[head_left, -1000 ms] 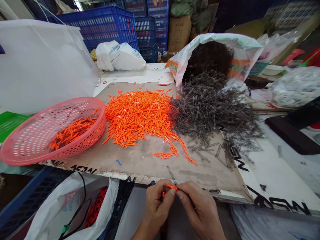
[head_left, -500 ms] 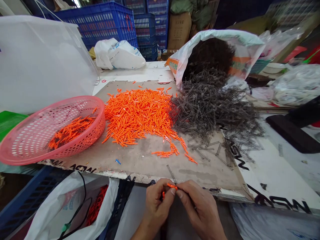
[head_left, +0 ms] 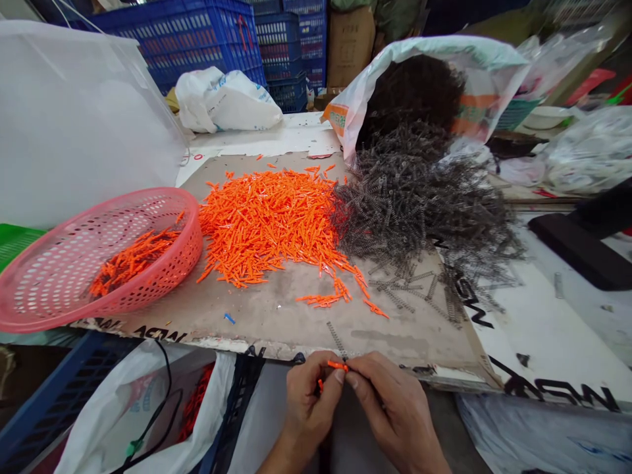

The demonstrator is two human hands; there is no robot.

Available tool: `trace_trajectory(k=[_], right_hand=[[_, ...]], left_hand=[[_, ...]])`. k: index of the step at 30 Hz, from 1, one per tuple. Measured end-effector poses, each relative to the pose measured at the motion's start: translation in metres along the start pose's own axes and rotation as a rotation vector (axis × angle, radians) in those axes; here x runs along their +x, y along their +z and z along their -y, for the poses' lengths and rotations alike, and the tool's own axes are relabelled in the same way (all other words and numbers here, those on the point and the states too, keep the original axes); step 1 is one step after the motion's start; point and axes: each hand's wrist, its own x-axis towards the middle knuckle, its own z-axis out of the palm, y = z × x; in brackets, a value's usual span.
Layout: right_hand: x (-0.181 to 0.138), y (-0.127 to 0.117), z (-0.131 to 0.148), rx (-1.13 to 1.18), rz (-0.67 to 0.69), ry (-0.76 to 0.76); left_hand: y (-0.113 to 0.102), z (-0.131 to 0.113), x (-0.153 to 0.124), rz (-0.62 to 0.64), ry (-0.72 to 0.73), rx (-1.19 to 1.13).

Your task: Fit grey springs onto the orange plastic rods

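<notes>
Just off the table's front edge, my left hand [head_left: 316, 388] is closed, pinching a small orange plastic piece [head_left: 338, 365] between thumb and forefinger. Another bit of orange shows lower down, inside its curled fingers. My right hand [head_left: 390, 401] is closed too, its thumb and forefinger meeting at the right end of the same piece. Its fingertips hide that end. A thin metal spring [head_left: 335, 337] extends from the tabletop down to the fingertips; I cannot tell if it is held. Beyond lie a heap of orange pieces [head_left: 266, 224] and a tangle of dark springs [head_left: 409, 204].
A pink perforated basket [head_left: 162, 293] with orange pieces stands at left. Springs spill from a white sack [head_left: 340, 125] at the back. Below the table's left side is an open white bag [head_left: 93, 428] with red pieces. A black stand [head_left: 577, 250] is at right.
The view has shifted slightly, so the table and the things on it appear a little higher and mostly further left. Both hands keep nearly the same pinch on the orange piece.
</notes>
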Motion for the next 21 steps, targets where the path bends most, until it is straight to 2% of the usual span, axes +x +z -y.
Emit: trace_trajectory(k=[12, 17, 21], right_hand=[[0.002, -0.001, 0.0, 0.011, 0.032, 0.06], [0.003, -0.002, 0.003, 0.034, 0.033, 0.061], [0.004, -0.003, 0.005, 0.039, 0.037, 0.071]], left_hand=[[0.003, 0.0, 0.002, -0.029, -0.041, -0.008], [0.002, -0.004, 0.001, -0.012, -0.101, -0.036], [0.001, -0.011, 0.004, 0.005, -0.209, -0.111]])
